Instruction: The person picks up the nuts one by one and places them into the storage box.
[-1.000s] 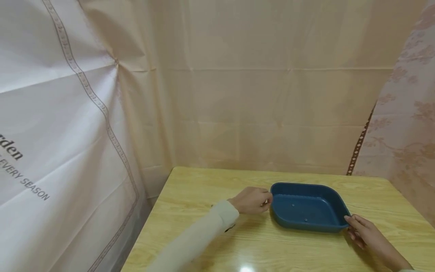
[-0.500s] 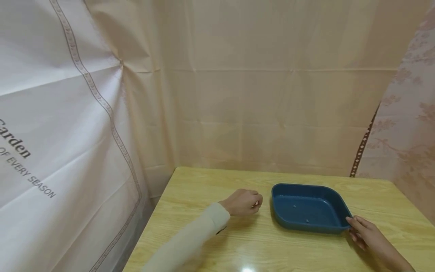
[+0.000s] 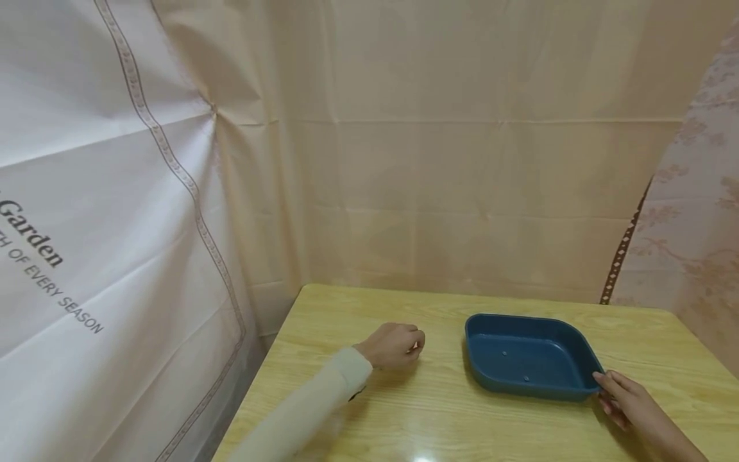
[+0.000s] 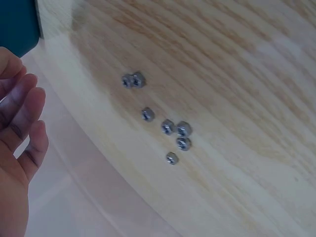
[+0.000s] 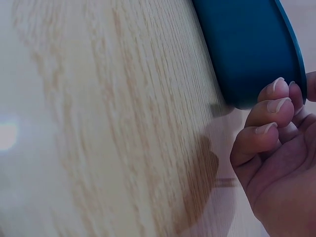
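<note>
A dark blue plastic tray (image 3: 519, 356) stands on the right half of the table, with two small metal nuts (image 3: 505, 353) lying on its bottom. At its near right corner, my right hand (image 3: 623, 398) pinches the rim between thumb and fingers; the right wrist view shows those fingers (image 5: 269, 106) against the tray's outer wall. My left hand (image 3: 392, 345) is over the table, left of the tray and apart from it. Its fingers (image 4: 34, 103) are loosely bent, with nothing visible in them. Several hex nuts (image 4: 183, 129) lie scattered on the wood in the left wrist view; the left arm hides them in the head view.
The wood-grain table (image 3: 450, 410) has rounded corners. A beige cloth (image 3: 404, 192) hangs behind it, a printed white cloth (image 3: 115, 212) on the left and a floral cloth (image 3: 693, 237) on the right.
My left hand has moved left, away from the tray's left rim. My right hand keeps its hold on the tray corner. The head view has shifted slightly.
</note>
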`<move>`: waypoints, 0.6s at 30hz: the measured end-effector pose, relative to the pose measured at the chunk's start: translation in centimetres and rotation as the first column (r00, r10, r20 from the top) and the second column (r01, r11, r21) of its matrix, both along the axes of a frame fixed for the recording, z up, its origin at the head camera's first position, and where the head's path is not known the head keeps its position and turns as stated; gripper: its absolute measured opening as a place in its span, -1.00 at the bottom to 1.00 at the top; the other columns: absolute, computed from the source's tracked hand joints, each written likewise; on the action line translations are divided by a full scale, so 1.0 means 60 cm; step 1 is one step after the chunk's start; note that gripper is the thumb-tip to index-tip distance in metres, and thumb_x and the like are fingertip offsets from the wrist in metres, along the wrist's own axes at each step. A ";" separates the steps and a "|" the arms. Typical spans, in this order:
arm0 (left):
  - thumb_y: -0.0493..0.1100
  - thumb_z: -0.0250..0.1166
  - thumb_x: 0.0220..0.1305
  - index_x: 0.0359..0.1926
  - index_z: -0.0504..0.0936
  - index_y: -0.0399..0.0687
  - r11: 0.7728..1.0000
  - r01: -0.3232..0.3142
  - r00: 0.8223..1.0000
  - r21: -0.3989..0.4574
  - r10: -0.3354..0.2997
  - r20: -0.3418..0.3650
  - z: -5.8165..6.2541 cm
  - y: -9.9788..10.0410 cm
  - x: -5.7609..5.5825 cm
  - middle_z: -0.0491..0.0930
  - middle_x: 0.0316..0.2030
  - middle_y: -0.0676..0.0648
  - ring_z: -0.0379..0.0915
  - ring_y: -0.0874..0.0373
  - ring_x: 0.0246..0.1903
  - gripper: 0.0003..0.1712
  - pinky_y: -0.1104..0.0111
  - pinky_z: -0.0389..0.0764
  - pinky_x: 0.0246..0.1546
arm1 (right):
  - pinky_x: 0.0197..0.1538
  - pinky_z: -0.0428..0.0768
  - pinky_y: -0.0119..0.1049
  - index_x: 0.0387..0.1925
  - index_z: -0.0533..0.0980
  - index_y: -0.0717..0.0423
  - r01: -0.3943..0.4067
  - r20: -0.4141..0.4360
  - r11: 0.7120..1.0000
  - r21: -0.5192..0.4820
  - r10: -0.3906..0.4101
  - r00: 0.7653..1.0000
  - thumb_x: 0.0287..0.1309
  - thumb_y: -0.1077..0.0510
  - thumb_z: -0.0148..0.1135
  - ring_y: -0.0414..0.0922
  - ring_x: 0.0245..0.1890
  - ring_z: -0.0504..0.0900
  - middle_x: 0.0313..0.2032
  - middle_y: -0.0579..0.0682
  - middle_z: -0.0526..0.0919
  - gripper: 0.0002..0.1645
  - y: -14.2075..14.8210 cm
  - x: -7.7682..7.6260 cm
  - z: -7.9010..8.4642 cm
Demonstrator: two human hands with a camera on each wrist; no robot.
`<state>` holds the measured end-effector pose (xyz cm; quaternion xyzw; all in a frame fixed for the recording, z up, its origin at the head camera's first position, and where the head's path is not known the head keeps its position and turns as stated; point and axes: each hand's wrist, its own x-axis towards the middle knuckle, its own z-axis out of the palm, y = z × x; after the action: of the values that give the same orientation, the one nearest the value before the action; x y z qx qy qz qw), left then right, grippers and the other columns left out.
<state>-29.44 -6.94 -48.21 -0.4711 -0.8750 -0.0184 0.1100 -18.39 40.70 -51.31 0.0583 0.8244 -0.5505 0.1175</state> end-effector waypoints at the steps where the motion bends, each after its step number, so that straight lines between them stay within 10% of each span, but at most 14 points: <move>1: -0.17 0.24 0.45 -0.25 0.65 0.14 1.000 0.003 1.000 0.004 -0.003 -0.005 -0.003 -0.003 0.000 0.55 -0.38 0.21 0.30 0.47 -0.50 -0.89 0.64 0.32 -0.47 | -0.54 0.47 -0.22 -0.38 0.31 0.17 -0.003 -0.003 1.000 -0.001 0.003 1.000 0.62 -0.22 -0.16 -0.17 -0.64 0.32 -0.49 -0.02 0.42 -0.41 0.000 0.000 -0.001; 18: -0.16 0.24 0.46 -0.19 0.68 0.08 0.997 -0.053 0.997 0.048 0.050 0.056 -0.029 -0.074 -0.004 0.62 -0.32 0.17 0.39 0.47 -0.46 -0.91 0.64 0.42 -0.42 | -0.58 0.47 -0.19 -0.36 0.29 0.28 -0.014 -0.057 1.000 0.010 0.015 0.998 0.64 -0.20 -0.21 -0.16 -0.65 0.34 -0.53 -0.05 0.40 -0.37 -0.005 0.005 0.001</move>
<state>-29.66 -11.40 -49.94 -0.4447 -0.8888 -0.0502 0.0983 -18.10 40.41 -51.27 0.0371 0.8304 -0.5472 0.0975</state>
